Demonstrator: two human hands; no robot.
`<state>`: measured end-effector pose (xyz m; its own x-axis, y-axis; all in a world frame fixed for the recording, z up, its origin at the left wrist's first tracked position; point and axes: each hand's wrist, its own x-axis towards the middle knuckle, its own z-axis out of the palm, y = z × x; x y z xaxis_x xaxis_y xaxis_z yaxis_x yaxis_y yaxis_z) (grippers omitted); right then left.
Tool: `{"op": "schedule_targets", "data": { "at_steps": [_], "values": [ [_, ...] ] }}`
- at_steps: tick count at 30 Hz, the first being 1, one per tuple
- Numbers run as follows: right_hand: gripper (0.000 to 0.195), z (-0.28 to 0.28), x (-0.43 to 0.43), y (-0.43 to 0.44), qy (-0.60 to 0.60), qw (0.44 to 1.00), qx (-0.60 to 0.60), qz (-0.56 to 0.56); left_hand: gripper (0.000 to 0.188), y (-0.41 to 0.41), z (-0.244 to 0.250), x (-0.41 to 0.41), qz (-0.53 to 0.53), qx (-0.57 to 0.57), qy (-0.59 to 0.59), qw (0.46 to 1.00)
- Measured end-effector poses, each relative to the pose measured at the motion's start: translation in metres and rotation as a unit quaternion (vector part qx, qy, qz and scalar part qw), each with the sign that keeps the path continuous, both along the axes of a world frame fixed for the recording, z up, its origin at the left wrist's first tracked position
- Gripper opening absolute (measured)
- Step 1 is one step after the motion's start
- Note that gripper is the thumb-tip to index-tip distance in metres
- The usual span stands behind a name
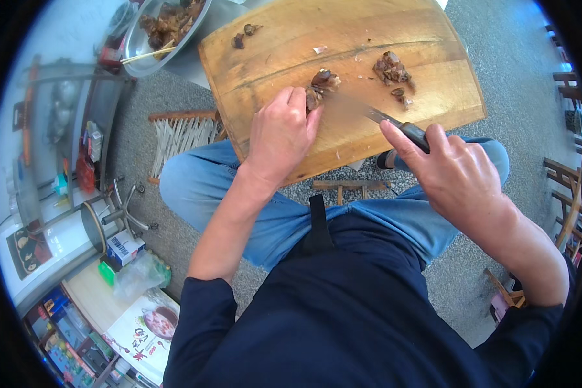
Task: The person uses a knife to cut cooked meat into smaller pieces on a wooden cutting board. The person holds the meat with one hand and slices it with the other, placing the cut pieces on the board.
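Note:
On a large wooden cutting board (281,51), my left hand (282,130) grips a chunk of brown cooked meat (314,98), its fingers curled over the near part. The meat's far end (326,80) shows knobby, pale bits, perhaps bone. My right hand (453,172) holds a knife by its black handle (413,136), index finger stretched along the top. The knife's blade (377,114) points left toward the meat; its front part is blurred, so I cannot tell whether it touches. A cut pile of meat (392,68) and smaller pieces (400,94) lie beyond the knife.
A metal bowl (132,46) of meat, with wooden chopsticks (148,55) across its rim, stands back left. Small scraps (239,40) sit on the board's far left. A woven-seat stool (184,138) is at left, a swivel-chair base (126,213) below it. Wooden stools (562,169) line the right.

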<state>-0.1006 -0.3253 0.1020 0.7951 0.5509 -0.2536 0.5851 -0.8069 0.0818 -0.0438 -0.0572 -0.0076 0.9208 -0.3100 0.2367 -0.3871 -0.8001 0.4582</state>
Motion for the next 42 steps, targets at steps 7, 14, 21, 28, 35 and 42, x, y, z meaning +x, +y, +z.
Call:
{"op": "schedule_targets", "data": {
  "at_steps": [7,14,21,28,35,42],
  "values": [
    [0.085,-0.033,-0.022,0.002,0.041,0.99,0.112,-0.07,0.022,-0.002,0.0,-0.002,-0.007,0.0,-0.011,1.0],
    [0.075,-0.07,-0.043,0.012,0.106,0.924,0.305,-0.204,0.023,-0.007,0.0,-0.003,0.01,0.015,-0.017,1.0],
    [0.056,-0.095,-0.052,0.037,0.055,0.837,0.484,-0.25,0.022,-0.013,0.001,-0.008,0.036,0.042,-0.018,0.998],
    [0.05,-0.09,-0.054,0.053,0.095,0.787,0.526,-0.31,0.023,-0.02,-0.004,-0.013,0.056,0.062,-0.032,0.996],
    [0.066,-0.059,-0.029,0.008,0.074,0.946,0.256,-0.184,0.026,-0.001,0.006,0.0,-0.015,0.094,-0.035,0.995],
    [0.079,-0.047,-0.025,0.014,0.107,0.957,0.205,-0.175,0.025,0.0,-0.002,0.0,-0.036,0.044,-0.056,0.997]
  ]
}}
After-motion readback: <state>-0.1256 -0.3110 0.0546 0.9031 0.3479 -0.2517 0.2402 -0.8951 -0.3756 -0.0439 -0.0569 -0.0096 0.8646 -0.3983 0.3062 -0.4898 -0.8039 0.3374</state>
